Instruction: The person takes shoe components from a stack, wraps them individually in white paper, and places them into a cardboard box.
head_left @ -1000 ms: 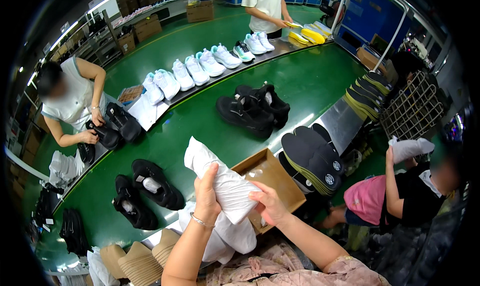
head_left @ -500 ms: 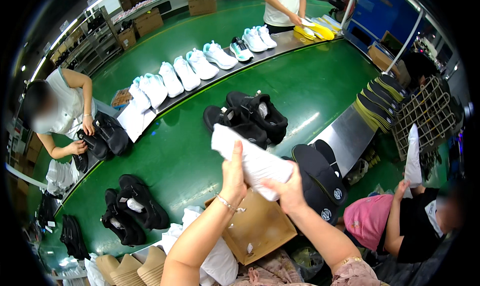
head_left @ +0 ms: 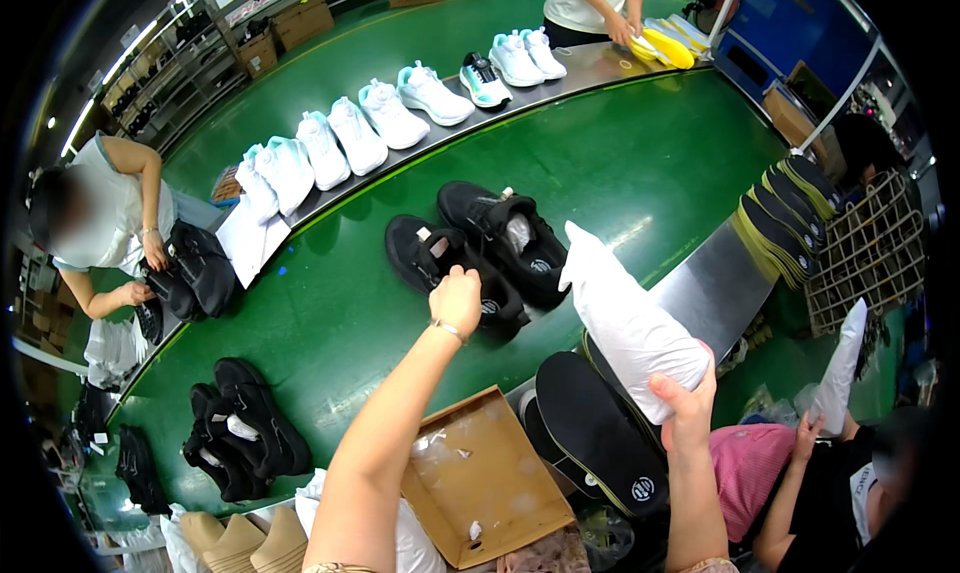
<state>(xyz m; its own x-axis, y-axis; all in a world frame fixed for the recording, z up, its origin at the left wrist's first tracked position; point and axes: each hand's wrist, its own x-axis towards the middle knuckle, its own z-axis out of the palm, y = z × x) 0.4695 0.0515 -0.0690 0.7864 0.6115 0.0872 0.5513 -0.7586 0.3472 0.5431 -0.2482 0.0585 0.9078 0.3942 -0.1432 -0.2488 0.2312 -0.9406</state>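
Observation:
A white paper-wrapped stuffing bundle [head_left: 635, 323] is held up in my right hand [head_left: 688, 403], whose fingers and thumb clasp its lower end. My left hand [head_left: 457, 301] is closed at the opening of a black shoe [head_left: 425, 258], with its fingertips partly hidden against the collar. Right beside it stands the matching black shoe [head_left: 515, 238], with pale paper visible inside. Below the bundle lies a stack of black insoles [head_left: 590, 413], partly covered by it. An open cardboard box [head_left: 490, 483] sits between my forearms, holding a few scraps.
More black shoes [head_left: 245, 423] stand on the green belt [head_left: 330, 323] at left. White shoes [head_left: 395, 116] line the far ledge. Beige shoe inserts [head_left: 235, 543] are at lower left. Further insoles [head_left: 785, 218] lie near a wire rack [head_left: 865, 258]. Co-workers stand left, far and right.
My left hand has let go of the white bundle and moved to the near black shoe. My right hand has carried the bundle rightward, over the insoles, and the bundle now tilts more upright.

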